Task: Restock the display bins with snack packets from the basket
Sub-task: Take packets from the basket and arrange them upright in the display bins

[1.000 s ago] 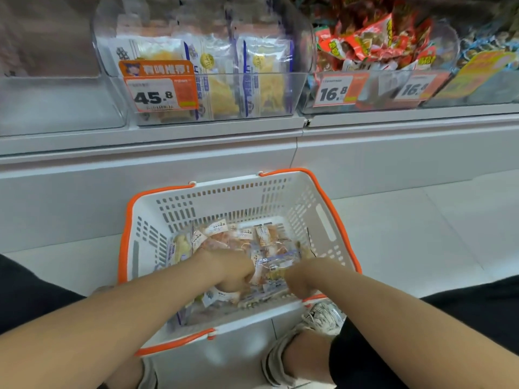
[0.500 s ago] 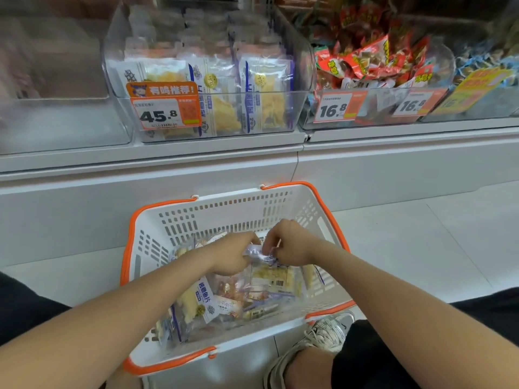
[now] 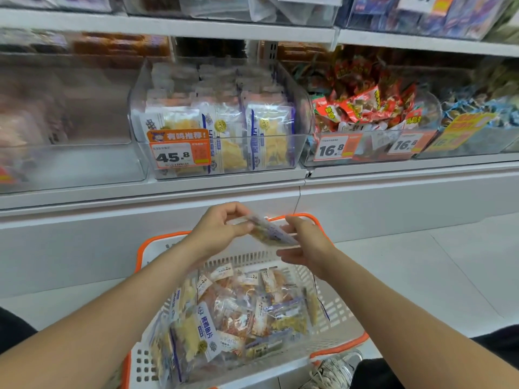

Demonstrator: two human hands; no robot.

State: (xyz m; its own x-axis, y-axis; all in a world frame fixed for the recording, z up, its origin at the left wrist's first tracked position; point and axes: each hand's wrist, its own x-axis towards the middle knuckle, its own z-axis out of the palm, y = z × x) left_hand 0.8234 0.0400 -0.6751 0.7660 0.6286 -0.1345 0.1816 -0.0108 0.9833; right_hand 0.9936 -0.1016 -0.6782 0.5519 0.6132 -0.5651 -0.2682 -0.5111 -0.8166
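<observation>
A white basket [image 3: 334, 313] with an orange rim stands on the floor below me, holding several clear snack packets [image 3: 238, 313]. Above its far rim my left hand [image 3: 217, 233] pinches one end of a clear packet [image 3: 269, 231] with purple print and yellow contents. My right hand [image 3: 304, 245] holds the packet's other end, fingers under and around it. Straight ahead on the lower shelf, a clear display bin [image 3: 224, 127] holds rows of similar yellow-filled packets behind a 45.8 price tag [image 3: 179, 150].
A clear bin [image 3: 64, 119] stands left of the middle one, its contents blurred. To the right are bins of red packets [image 3: 365, 108] and blue packets [image 3: 477, 108] with 16.8 tags. An upper shelf [image 3: 168, 23] runs overhead. My shoe [image 3: 334, 369] is by the basket's near right corner.
Both hands rose out of the basket with one packet between them, up above the far rim. My view tilted up toward the shelves.
</observation>
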